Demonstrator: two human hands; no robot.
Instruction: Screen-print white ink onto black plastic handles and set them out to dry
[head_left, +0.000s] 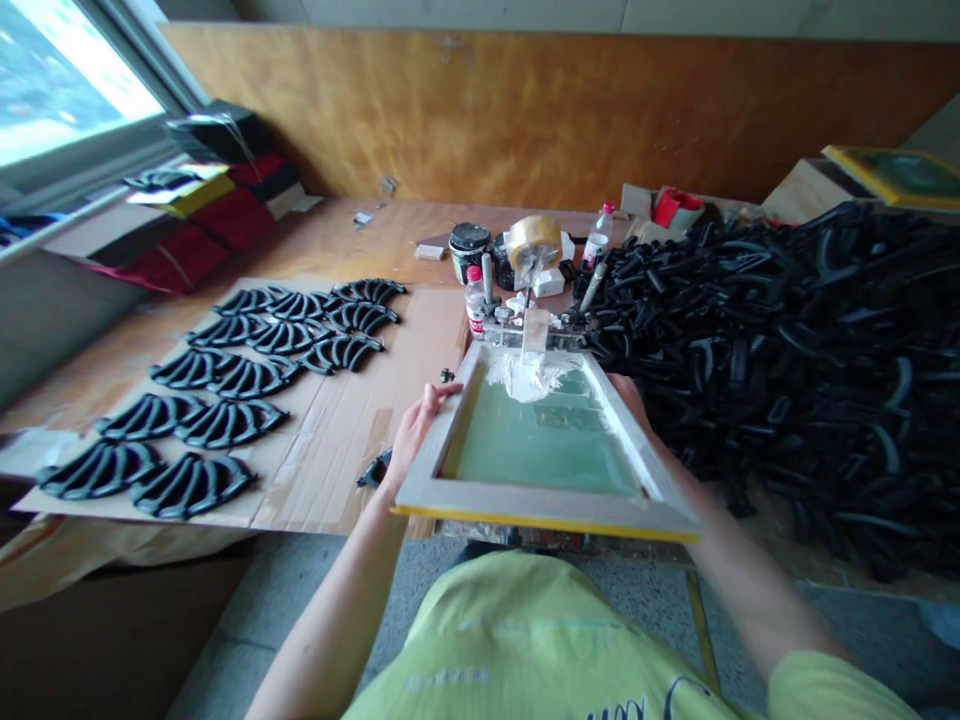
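A screen frame (420, 492) with a green mesh is raised at a tilt in front of me, with white paste and a spatula (535, 335) at its far end. My left hand (420, 425) is at the frame's left side, fingers closed along its edge. At the right side is my right hand (634, 400), mostly hidden behind the frame, so its fingers do not show. A black slatted part (375, 468) lies partly hidden beside my left wrist.
Rows of black fan-shaped parts (217, 422) lie on cardboard (322, 440) at the left. A large heap of black parts (787, 340) fills the right. Behind the frame stand a black tub (469, 255), tape roll (534, 240) and bottles (475, 300).
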